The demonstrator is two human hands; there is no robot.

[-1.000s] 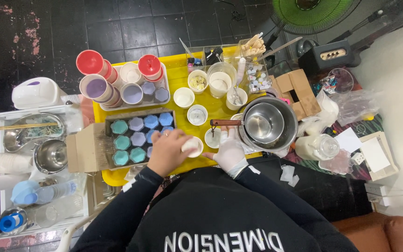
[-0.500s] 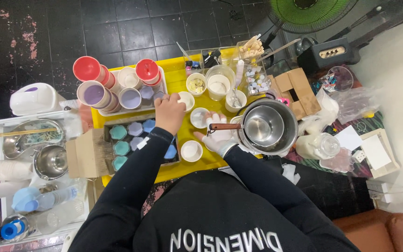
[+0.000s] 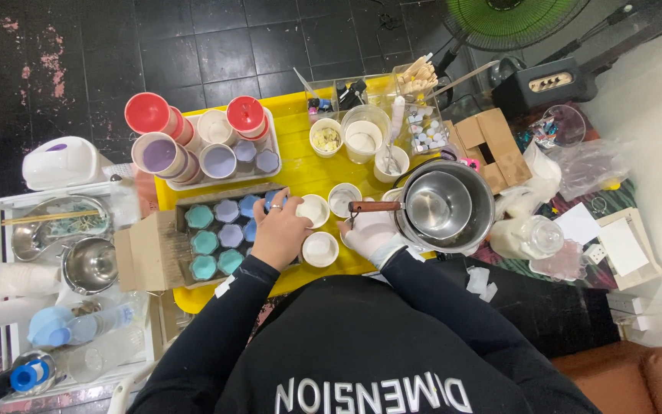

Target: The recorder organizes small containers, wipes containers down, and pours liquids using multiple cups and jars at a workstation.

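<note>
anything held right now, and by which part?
Right hand, gloved, grips the pot by its wooden handle. Left hand rests on a small white cup rim; grip unclear.

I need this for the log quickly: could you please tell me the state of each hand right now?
Left hand: fingers curled on a small white cup, apparently gripping it.
Right hand: white-gloved, by the pot's wooden handle; grip cannot be told.

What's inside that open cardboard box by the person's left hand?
The open cardboard box holds rows of small hexagonal candles, teal and pale lilac-blue. The left hand rests over the box's right end, so the candles beneath it cannot be seen.
</note>
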